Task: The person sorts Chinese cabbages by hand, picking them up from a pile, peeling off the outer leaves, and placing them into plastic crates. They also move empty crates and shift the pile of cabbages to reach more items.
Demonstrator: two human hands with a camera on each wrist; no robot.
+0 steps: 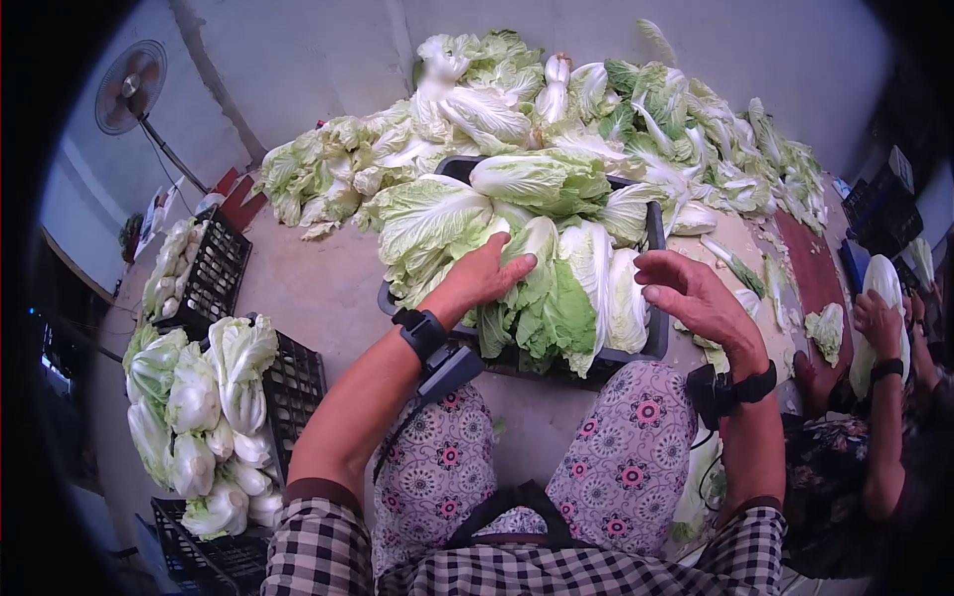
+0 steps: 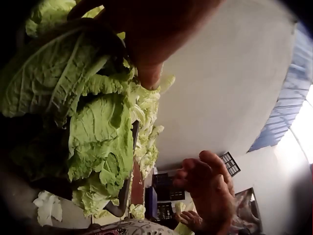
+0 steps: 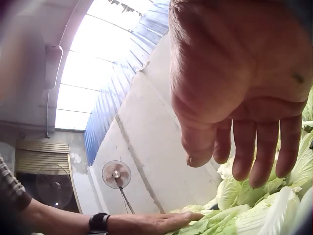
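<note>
A dark plastic crate (image 1: pixel 656 233) full of napa cabbages stands in front of the knees. My left hand (image 1: pixel 487 273) rests on the leaves of the cabbages at the crate's middle, its thumb pointing right; in the right wrist view the left hand (image 3: pixel 151 223) lies nearly flat over them. Just below the thumb is a loose green-leaved napa cabbage (image 1: pixel 532 298). My right hand (image 1: pixel 701 298) is raised over the crate's right edge, fingers extended and holding nothing. A pale napa cabbage (image 1: pixel 626 298) lies beside it in the crate. The right wrist view shows the right palm (image 3: pixel 230 83) bare.
A large heap of cabbages and leaves (image 1: pixel 477 109) lines the wall behind the crate. On the left stand black crates (image 1: pixel 298 372) of trimmed cabbages and a fan (image 1: pixel 131 86). At right, another person's hand (image 1: pixel 879 323) holds a cabbage. Loose leaves (image 1: pixel 825 328) lie on the floor.
</note>
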